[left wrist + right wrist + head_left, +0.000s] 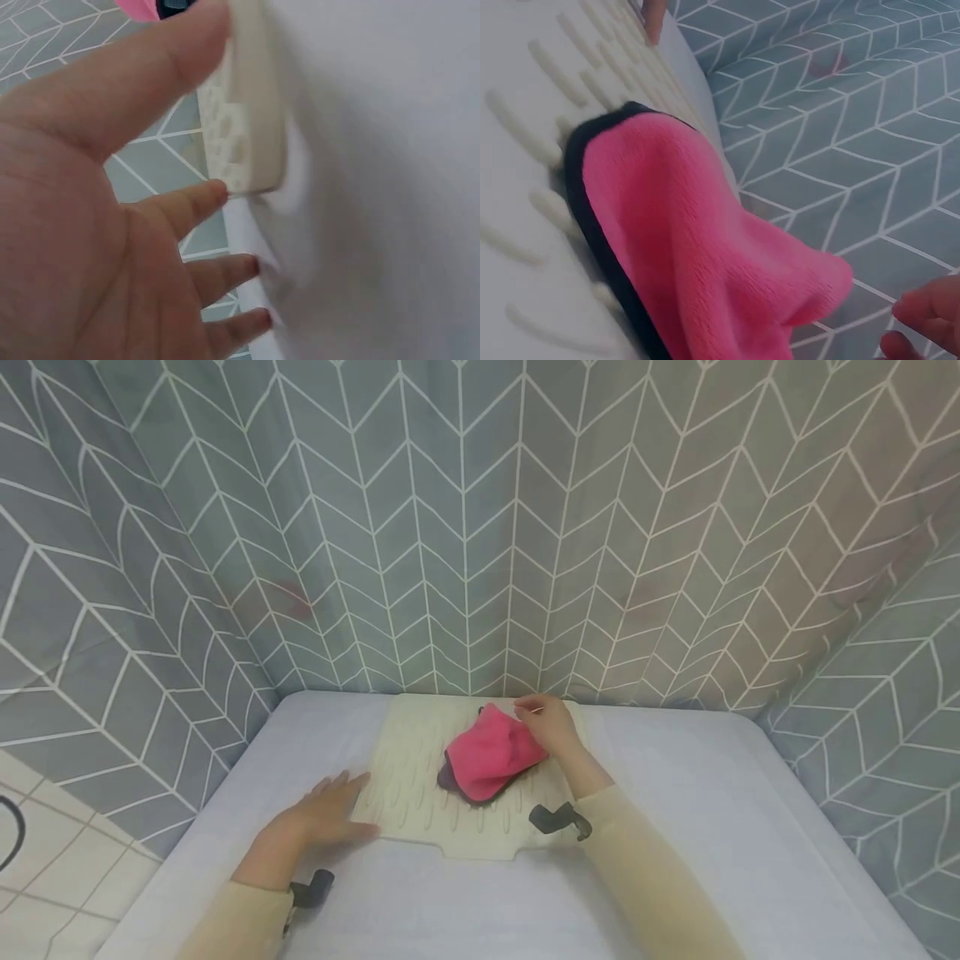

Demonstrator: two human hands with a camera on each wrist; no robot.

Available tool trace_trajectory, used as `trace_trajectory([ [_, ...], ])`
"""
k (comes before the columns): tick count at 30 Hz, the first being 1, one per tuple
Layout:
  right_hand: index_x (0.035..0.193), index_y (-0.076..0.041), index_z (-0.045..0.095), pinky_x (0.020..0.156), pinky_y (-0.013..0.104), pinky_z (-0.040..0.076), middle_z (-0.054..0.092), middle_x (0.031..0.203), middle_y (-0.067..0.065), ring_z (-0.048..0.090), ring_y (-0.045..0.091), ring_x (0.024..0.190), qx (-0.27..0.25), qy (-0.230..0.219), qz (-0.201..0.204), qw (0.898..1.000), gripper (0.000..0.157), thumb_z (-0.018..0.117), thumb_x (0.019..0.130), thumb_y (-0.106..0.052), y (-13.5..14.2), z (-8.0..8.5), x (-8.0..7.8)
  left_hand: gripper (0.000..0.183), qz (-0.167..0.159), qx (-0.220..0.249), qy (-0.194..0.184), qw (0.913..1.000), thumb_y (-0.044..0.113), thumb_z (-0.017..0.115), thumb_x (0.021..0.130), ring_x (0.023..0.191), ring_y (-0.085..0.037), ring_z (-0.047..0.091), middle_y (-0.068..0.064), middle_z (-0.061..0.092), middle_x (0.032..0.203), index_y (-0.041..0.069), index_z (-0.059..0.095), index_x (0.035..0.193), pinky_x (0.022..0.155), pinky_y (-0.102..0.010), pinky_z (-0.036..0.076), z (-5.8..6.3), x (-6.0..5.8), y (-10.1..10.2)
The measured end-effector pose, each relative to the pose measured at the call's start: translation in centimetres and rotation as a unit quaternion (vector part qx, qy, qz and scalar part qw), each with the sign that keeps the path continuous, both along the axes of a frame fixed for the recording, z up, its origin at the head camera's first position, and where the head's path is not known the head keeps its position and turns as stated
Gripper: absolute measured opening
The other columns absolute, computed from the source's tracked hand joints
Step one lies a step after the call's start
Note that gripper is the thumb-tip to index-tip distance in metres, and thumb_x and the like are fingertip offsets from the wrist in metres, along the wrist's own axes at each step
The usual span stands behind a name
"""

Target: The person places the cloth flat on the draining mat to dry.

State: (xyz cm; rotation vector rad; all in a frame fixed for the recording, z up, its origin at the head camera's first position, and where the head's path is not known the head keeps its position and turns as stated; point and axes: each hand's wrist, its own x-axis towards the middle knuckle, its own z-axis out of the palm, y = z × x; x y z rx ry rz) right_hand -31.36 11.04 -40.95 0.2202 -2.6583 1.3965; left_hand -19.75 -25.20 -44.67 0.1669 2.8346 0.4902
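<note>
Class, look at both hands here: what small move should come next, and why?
The right hand should probably pinch the raised fold of the dark-edged, fuzzy pink cloth: the right wrist view shows fingertips near that fold but apart from it. The left hand, at the edge of the cream, ridged, flat board beneath, could steady it.

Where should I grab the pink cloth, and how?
Probably pinch the pink cloth by its raised fold, coming from above on the side nearest the right hand: that fold sticks up off the ribbed mat, so there is something to squeeze.
</note>
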Motion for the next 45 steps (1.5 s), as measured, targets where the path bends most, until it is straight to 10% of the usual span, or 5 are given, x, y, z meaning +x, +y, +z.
trace_trajectory([
  [8, 0.124, -0.005, 0.068, 0.094, 0.052, 0.051, 0.066, 0.123, 0.017, 0.062, 0.036, 0.115, 0.028, 0.013, 0.032, 0.999, 0.03, 0.059, 0.1, -0.02, 3.3, 1.2, -0.5, 0.087, 0.018, 0.027, -0.023, 0.9992, 0.05, 0.066, 0.092, 0.143, -0.052, 0.025, -0.033, 0.028, 0.156, -0.004, 0.033, 0.152, 0.114, -0.065, 0.022, 1.4, -1.3, 1.3],
  [18, 0.123, -0.003, 0.067, 0.098, 0.055, 0.048, 0.064, 0.125, 0.019, 0.059, 0.038, 0.117, 0.044, 0.03, 0.045, 0.998, 0.029, 0.06, 0.101, -0.019, 6.4, -0.5, -1.8, 0.069, -0.04, 0.078, 0.037, 0.9954, 0.042, 0.061, 0.099, 0.144, -0.041, 0.034, -0.02, 0.04, 0.155, 0.007, 0.038, 0.154, 0.117, -0.057, 0.027, 2.6, -3.9, 5.1],
  [31, 0.127, -0.002, 0.065, 0.105, 0.058, 0.042, 0.06, 0.135, 0.021, 0.052, 0.044, 0.127, 0.056, -0.011, 0.081, 0.995, 0.033, 0.064, 0.098, -0.016, 7.6, -2.6, -2.3, 0.065, -0.053, 0.081, 0.063, 0.9933, 0.044, 0.062, 0.098, 0.132, -0.032, 0.053, -0.012, 0.059, 0.14, 0.013, 0.044, 0.151, 0.109, -0.052, 0.042, 1.2, -6.1, 9.7],
  [45, 0.12, -0.005, 0.071, 0.104, 0.054, 0.045, 0.07, 0.12, 0.013, 0.059, 0.036, 0.121, 0.105, -0.043, 0.177, 0.978, 0.027, 0.068, 0.095, -0.013, 7.9, -3.8, -2.1, 0.052, -0.053, 0.109, 0.106, 0.987, 0.033, 0.069, 0.096, 0.103, -0.021, 0.065, -0.007, 0.068, 0.112, 0.008, 0.058, 0.14, 0.093, -0.04, 0.054, -0.2, -5.9, 11.7],
])
